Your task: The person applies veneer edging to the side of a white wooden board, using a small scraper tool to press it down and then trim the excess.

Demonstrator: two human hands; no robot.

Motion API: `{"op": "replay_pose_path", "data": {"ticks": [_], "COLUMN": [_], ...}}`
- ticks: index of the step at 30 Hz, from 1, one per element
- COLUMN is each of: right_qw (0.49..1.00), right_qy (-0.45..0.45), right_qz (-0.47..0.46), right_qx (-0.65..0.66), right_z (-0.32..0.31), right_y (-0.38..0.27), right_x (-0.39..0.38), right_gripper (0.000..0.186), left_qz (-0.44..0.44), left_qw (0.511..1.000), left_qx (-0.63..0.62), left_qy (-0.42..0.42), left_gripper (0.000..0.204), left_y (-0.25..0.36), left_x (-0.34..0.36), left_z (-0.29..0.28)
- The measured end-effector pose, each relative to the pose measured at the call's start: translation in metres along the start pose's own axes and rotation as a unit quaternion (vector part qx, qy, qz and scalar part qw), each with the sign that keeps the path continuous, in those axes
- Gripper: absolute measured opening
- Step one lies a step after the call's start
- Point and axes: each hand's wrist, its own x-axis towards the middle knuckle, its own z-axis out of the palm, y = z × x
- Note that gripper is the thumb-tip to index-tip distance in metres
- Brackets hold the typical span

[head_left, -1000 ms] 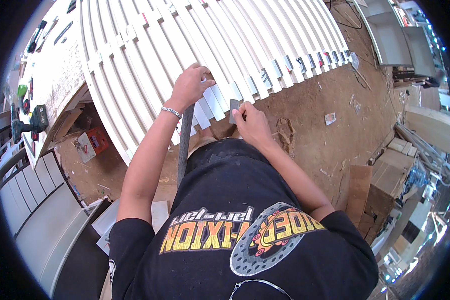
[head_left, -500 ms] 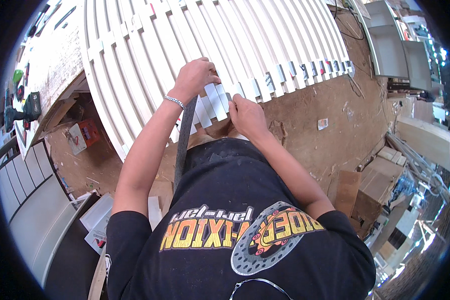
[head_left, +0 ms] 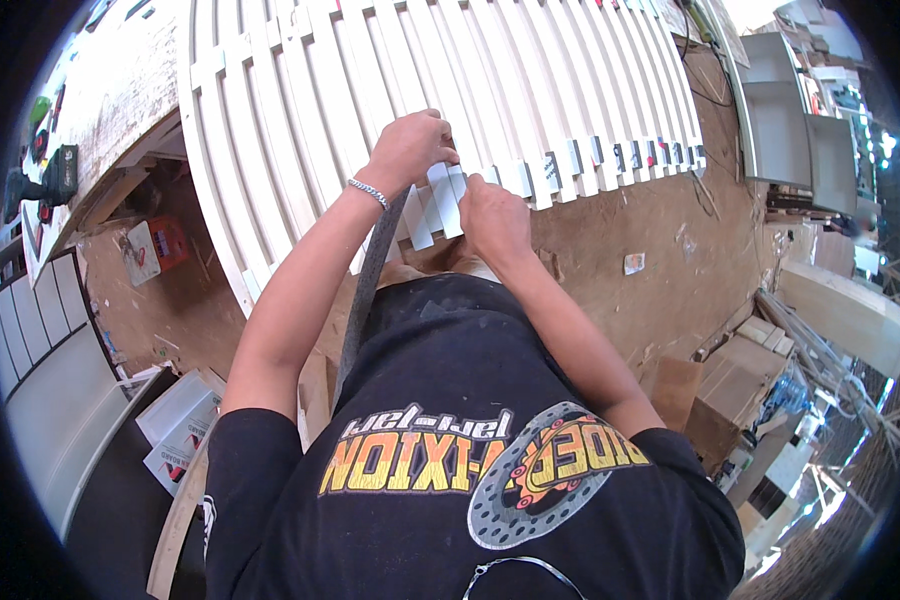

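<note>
A panel of long white slats (head_left: 350, 95) lies in front of me, with small pale and dark blocks between several slat ends. At its near edge my left hand (head_left: 412, 152) is closed, thumb and fingers bent together over a slat end. Just right of it my right hand (head_left: 496, 218) is curled, its thumb and forefinger pinched against a white slat end (head_left: 446, 195). What either pinch holds is too small or hidden to make out. A long dark grey strip (head_left: 365, 290) runs from under my left wrist down beside my shirt; its upper end is hidden.
A cordless drill (head_left: 50, 185) rests on the worktable (head_left: 110, 130) at the left. An orange box (head_left: 168, 243) sits on the floor below. Cardboard boxes (head_left: 725, 385) and long boards (head_left: 840, 310) are stacked at the right. White printed boxes (head_left: 180, 440) stand at the lower left.
The view has shifted slightly, with the panel now a little further right. Both hands stay at the slat ends, and my right hand is a little closer to my left.
</note>
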Motion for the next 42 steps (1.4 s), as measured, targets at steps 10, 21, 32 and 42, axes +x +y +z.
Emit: {"op": "replay_pose_path", "data": {"ticks": [10, 21, 32, 42], "right_qw": [1.000, 1.000, 0.999, 0.993], "right_qy": [-0.013, -0.006, -0.043, -0.051], "right_qz": [0.009, 0.013, 0.007, 0.031], "right_qx": [0.008, -0.003, -0.025, 0.103], "right_z": [0.002, -0.001, 0.003, -0.002], "right_y": [0.001, -0.007, 0.001, 0.013], "right_x": [0.005, 0.005, 0.018, 0.003], "right_gripper": [0.018, 0.016, 0.013, 0.020], "left_qz": [0.008, -0.007, -0.004, -0.020], "left_qw": [0.998, 0.996, 0.998, 0.998], "left_qx": [0.037, 0.082, 0.057, 0.052], "left_qy": [-0.043, -0.038, -0.041, -0.039], "left_gripper": [0.039, 0.046, 0.044, 0.045], "left_y": [0.003, 0.014, 0.010, 0.014], "left_x": [-0.003, -0.011, -0.013, -0.013], "left_z": [-0.007, 0.001, -0.002, -0.004]}}
